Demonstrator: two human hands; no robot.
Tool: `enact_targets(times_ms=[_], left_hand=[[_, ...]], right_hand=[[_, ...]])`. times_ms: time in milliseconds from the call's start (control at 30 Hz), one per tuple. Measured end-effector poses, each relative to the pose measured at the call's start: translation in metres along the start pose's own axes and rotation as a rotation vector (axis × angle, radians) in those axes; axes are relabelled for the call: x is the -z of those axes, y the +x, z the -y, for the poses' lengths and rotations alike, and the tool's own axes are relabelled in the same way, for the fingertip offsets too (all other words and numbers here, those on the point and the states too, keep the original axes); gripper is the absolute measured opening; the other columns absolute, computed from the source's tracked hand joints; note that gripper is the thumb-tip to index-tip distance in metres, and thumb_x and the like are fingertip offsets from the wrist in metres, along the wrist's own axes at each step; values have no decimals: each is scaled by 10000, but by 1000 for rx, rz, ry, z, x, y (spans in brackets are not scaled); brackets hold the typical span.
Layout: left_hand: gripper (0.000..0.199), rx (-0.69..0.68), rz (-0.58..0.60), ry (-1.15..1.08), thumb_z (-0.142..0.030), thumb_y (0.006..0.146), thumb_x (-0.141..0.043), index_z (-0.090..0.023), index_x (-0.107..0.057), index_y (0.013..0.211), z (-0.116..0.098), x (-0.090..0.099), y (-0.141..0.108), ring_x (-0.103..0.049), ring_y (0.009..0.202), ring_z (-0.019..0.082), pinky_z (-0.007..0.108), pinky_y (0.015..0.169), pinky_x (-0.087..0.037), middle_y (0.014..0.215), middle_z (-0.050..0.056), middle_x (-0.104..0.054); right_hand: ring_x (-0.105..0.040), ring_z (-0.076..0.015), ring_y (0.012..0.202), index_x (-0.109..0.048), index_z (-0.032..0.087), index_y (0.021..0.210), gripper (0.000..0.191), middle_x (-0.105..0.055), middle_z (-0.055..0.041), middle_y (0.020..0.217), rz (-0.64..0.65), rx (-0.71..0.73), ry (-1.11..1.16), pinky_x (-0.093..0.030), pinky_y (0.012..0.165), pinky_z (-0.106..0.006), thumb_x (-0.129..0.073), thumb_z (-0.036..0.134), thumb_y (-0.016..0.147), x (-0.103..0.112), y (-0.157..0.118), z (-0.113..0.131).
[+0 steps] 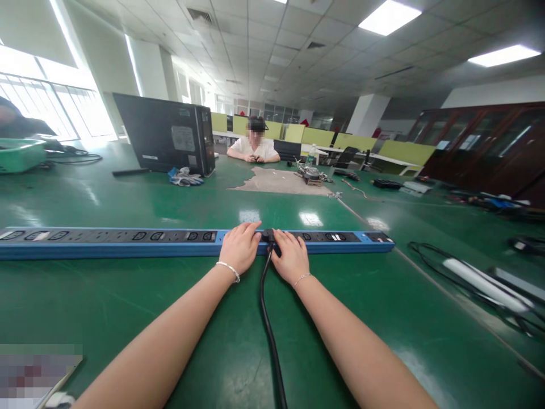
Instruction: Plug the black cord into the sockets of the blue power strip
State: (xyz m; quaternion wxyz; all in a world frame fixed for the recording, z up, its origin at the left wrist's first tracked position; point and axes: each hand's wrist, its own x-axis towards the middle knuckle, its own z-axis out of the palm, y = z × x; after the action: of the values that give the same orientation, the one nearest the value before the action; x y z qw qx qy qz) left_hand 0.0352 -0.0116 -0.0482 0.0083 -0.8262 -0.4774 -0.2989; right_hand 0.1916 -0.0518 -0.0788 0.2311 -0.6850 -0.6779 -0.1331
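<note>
A long blue power strip (140, 250) with a row of black sockets lies across the green table. A black plug (268, 234) sits on it between my hands, and its thick black cable (267, 324) runs down toward me. My left hand (240, 247) rests over the strip just left of the plug, thumb beside it; what its curled fingers grip is the strip's body. On the right, my right hand (292, 255) lies over the strip against the plug, its fingers curled over the top. Whether the plug is fully seated cannot be made out.
Behind the strip stand a black computer case (170, 133) and gloves (186, 176). A person (255, 145) sits at the far edge. A white power strip (487, 284) with black cables lies right. A green basket (21, 156) is at the left, papers (34, 378) at the lower left.
</note>
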Motion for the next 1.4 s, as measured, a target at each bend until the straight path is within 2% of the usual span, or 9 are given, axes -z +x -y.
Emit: enact_targets(times_ms=[133, 200, 300, 400, 633, 867, 1067, 1267, 1400], left_hand=[[495, 157, 193, 11, -508, 885, -285, -199, -512, 1199, -17, 8, 31, -614, 984, 221, 333, 830, -459, 1061, 94, -663], [519, 170, 323, 52, -555, 843, -343, -196, -538, 1163, -27, 11, 47, -633, 951, 245, 341, 785, -479, 1023, 111, -678], [366, 136, 430, 145, -425, 821, -428, -174, -623, 1001, -42, 10, 61, -637, 956, 253, 327, 771, -485, 999, 141, -681], [309, 153, 429, 197, -311, 804, -439, -145, -615, 996, -52, 5, 64, -642, 945, 260, 336, 757, -492, 978, 174, -677], [300, 179, 391, 234, -251, 814, -395, -135, -564, 1033, -57, -2, 56, -650, 914, 254, 344, 749, -497, 953, 180, -673], [305, 229, 456, 221, -298, 779, -474, -151, -591, 1019, -56, -2, 66, -647, 934, 259, 325, 738, -502, 985, 180, -673], [309, 230, 415, 229, -252, 835, -368, -139, -533, 1070, -59, -3, 57, -646, 931, 262, 357, 753, -495, 972, 185, -667], [303, 237, 457, 219, -285, 794, -449, -150, -553, 1045, -58, -4, 64, -645, 930, 271, 346, 731, -500, 974, 179, -669], [300, 235, 437, 234, -266, 812, -422, -146, -540, 1061, -61, -5, 62, -641, 943, 259, 344, 754, -495, 974, 174, -669]], right_hand=[[-324, -228, 1293, -463, 325, 1304, 492, -404, -44, 1415, 29, 28, -70, -192, 1050, -437, -492, 450, 829, 0, -1, -10], [-319, -238, 1294, -470, 326, 1297, 493, -401, -51, 1415, 26, 36, -77, -191, 1047, -440, -496, 463, 823, -1, -1, -12], [-324, -240, 1289, -464, 329, 1297, 495, -414, -52, 1405, 12, 39, -61, -189, 1044, -440, -505, 450, 818, -1, -1, -12], [-332, -241, 1283, -473, 322, 1285, 494, -431, -51, 1392, 5, 40, -27, -184, 1044, -442, -525, 429, 806, -3, 0, -12], [-348, -219, 1273, -429, 155, 1324, 591, -466, -89, 1365, -7, 17, 73, -175, 1058, -405, -533, 368, 783, -7, 4, -16], [-348, -227, 1275, -473, 158, 1286, 536, -458, -94, 1371, 3, 18, 72, -175, 1054, -413, -523, 340, 785, -5, 4, -14], [-344, -227, 1278, -479, 172, 1280, 522, -453, -89, 1375, 1, 17, 84, -176, 1055, -420, -519, 304, 776, -6, 4, -14], [-343, -225, 1277, -479, 163, 1280, 526, -457, -85, 1373, 14, 11, 86, -174, 1060, -421, -524, 301, 775, -4, 4, -13], [-342, -229, 1278, -496, 220, 1269, 504, -451, -71, 1378, 24, 15, 75, -184, 1053, -431, -533, 280, 769, -2, 4, -13]])
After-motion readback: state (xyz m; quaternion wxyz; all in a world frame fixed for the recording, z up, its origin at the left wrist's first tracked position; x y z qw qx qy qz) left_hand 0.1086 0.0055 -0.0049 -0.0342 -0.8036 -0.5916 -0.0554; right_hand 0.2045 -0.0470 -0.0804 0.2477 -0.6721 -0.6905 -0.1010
